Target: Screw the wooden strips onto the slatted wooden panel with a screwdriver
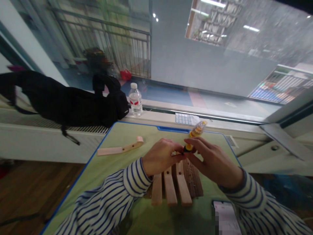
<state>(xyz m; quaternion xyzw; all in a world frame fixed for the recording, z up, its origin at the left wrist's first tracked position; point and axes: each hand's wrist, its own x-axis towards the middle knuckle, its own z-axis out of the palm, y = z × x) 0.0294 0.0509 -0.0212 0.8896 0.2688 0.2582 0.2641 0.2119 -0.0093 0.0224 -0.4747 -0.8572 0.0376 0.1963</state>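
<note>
Both my hands meet over a fan of wooden slats (171, 186) on the green desk (114, 169). My right hand (215, 161) is closed around a screwdriver (195, 133) with a clear yellow-orange handle that points up and away. Its black tip meets the top of the slats. My left hand (160, 156) pinches the upper ends of the slats right beside that tip. Each slat has a hole near its top. A separate wooden slat (121, 148) lies loose on the desk to the left.
A water bottle (135, 99) and a black bag (68, 102) rest on the window sill behind the desk. A phone (226, 217) lies at the near right edge. A small gridded sheet (183, 118) sits on the sill. Another person shows reflected in the window.
</note>
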